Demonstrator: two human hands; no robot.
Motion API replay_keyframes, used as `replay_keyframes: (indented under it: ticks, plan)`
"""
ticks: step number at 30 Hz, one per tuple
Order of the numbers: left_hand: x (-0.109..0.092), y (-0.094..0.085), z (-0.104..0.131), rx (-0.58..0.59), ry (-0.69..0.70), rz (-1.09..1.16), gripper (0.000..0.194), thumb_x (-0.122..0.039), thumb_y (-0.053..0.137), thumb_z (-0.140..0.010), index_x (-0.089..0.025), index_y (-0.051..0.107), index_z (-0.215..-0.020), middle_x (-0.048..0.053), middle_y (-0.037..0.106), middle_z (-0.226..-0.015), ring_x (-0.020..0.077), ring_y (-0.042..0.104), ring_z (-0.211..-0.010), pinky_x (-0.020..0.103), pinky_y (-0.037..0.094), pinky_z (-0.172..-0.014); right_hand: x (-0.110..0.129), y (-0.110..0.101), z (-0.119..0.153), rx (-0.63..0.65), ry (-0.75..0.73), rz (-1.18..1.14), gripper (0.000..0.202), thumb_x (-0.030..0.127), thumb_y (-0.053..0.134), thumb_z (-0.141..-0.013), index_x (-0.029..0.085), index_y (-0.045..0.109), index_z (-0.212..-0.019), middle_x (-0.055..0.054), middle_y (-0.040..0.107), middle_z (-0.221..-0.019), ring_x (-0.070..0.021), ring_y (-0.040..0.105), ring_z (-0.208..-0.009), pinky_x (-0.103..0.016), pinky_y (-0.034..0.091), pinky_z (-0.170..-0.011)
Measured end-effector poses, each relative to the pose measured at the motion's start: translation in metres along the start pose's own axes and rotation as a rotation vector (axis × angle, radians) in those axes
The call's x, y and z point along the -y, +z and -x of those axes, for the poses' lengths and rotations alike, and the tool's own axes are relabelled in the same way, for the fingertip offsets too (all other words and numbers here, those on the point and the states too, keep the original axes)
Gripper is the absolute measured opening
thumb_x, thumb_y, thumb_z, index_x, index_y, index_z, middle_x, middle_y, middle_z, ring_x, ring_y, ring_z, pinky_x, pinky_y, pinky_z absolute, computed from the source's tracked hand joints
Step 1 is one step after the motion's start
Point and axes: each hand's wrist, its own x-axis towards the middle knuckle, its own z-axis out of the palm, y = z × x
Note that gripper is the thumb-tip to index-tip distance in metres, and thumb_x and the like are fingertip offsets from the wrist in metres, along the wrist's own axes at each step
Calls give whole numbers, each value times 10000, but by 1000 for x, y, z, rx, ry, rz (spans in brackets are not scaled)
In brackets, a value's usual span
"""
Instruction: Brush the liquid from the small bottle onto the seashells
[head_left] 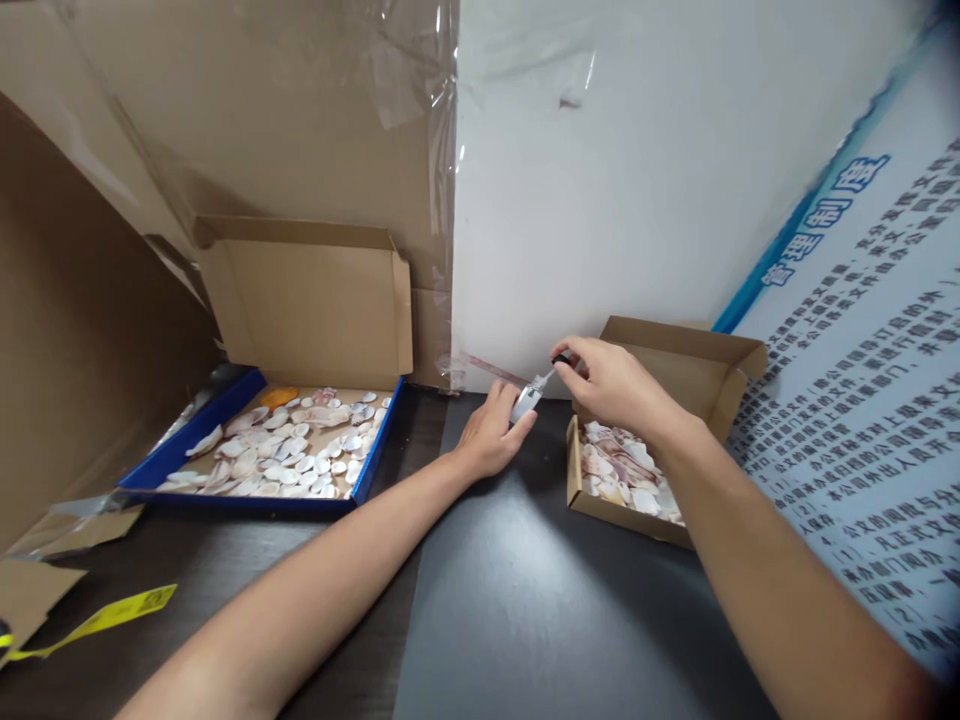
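Observation:
Near the middle of the view, my left hand (491,432) is closed round a small whitish bottle (528,398), tilted toward the upper right. The fingers of my right hand (600,380) pinch a black cap (561,359) just above and to the right of the bottle. A thin pale stem runs from the cap down to the bottle's mouth; whether its tip is inside is unclear. Below my right wrist stands an open cardboard box (626,513) of seashells (619,468), partly hidden by my right forearm.
On the left, a blue-edged box (247,502) with its cardboard lid raised holds several shells (300,455). A dark mat (525,600) lies in front. Yellow tape (112,615) is at lower left. Cardboard and white panels stand behind, a printed poster (862,400) at right.

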Motion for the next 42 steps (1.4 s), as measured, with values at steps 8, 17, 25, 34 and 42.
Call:
replay_keyframes:
  ticks: [8,17,25,34,42]
  plan:
    - [3,1,-3,15,-21,-64,170,-375,467,-961,-214,501,-1004,34,537,-944,203,540,-843,318,434,-754,-5,-8,0,-38,-7,14,188,271,497,-912,207,630,-1028,-71,682,-950,-202,626,-794,-328,473,-718]
    - [16,3,-7,33,-166,-155,181,-349,526,-928,-210,578,-1031,43,623,-959,206,589,-834,298,437,-730,-4,-19,1,-60,-3,-13,179,274,521,-895,201,639,-1008,-75,678,-916,-194,622,-759,-319,467,-683]
    - [25,1,-10,89,-210,-199,127,-274,551,-884,-197,609,-967,67,678,-952,237,623,-858,301,437,-719,-4,-26,4,-40,40,-47,148,315,610,-855,227,586,-972,-16,644,-766,-160,569,-644,-295,432,-601]
    - [23,-1,-8,119,-266,-252,107,-293,556,-851,-200,545,-903,104,672,-966,288,636,-898,339,441,-750,13,-43,11,-42,38,-67,115,273,596,-844,222,541,-931,-1,622,-723,-153,560,-634,-290,416,-591]
    - [7,-14,6,115,-372,-211,236,-101,428,-805,-185,413,-1025,105,607,-935,244,598,-822,326,421,-721,32,-55,23,-89,-22,-126,120,251,589,-858,199,587,-967,16,594,-704,-126,526,-619,-267,411,-598]
